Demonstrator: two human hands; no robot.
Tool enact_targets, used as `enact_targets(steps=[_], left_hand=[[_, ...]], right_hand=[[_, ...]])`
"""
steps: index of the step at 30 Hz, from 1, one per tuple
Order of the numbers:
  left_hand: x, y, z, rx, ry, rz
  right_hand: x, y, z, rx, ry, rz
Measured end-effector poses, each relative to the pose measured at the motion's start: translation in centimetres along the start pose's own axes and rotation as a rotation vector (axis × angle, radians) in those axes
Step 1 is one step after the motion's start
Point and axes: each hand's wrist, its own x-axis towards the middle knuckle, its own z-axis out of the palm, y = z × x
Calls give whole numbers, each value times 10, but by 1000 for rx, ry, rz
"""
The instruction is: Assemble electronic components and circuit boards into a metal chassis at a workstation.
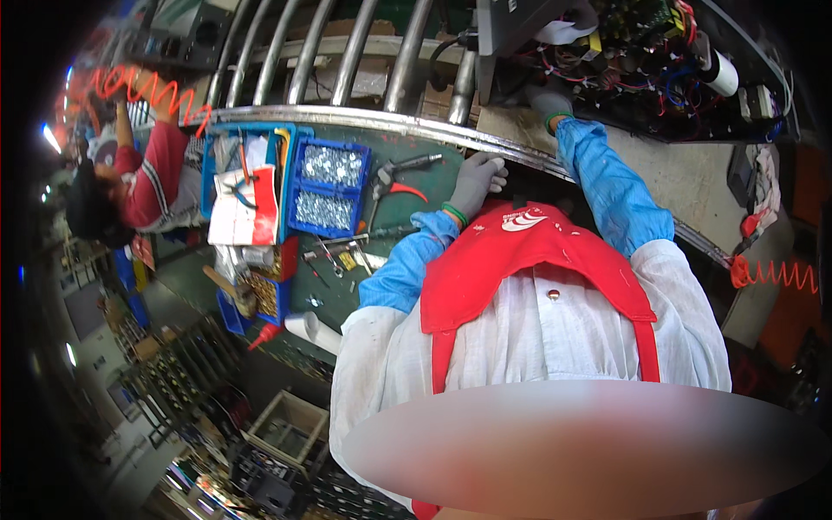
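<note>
My left hand [477, 184], in a grey glove, rests by the metal rail at the bench edge, just right of a power tool with a red lever [399, 178]. Its fingers are loosely bent and a little apart, with nothing seen in them. My right hand [548, 101], also gloved, reaches forward to the lower left part of a black equipment housing [520, 43]. Shadow and the housing hide its fingertips, so its grip does not show. Inside the opened housing lie a circuit board [637, 26], coloured wires and a white cylinder [721, 74].
Conveyor rollers [354, 52] run beyond the metal rail [347, 117]. On the green bench stand blue bins of screws [329, 166], pliers [240, 194], a hammer [232, 290] and a white roll [312, 331]. Orange coiled hoses [776, 273] hang at both sides. Another person [156, 178] works at left.
</note>
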Motion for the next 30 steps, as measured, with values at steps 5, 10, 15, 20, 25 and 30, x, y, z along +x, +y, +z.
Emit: enact_targets(steps=[5, 10, 15, 20, 25, 30], left_hand=[[9, 25, 9, 115, -89, -33], [24, 56, 15, 319, -143, -35], [39, 60, 31, 291, -85, -18], [32, 59, 44, 352, -93, -30], [31, 55, 37, 386, -79, -41], [32, 53, 38, 386, -59, -80]], right_hand=[[2, 20, 9, -152, 31, -173], [-33, -2, 3, -72, -132, 77], [-33, -2, 1, -77, 122, -36], [-21, 3, 0, 26, -37, -42], [-28, -2, -6, -45, -120, 74], [-36, -7, -11, -58, -92, 99]])
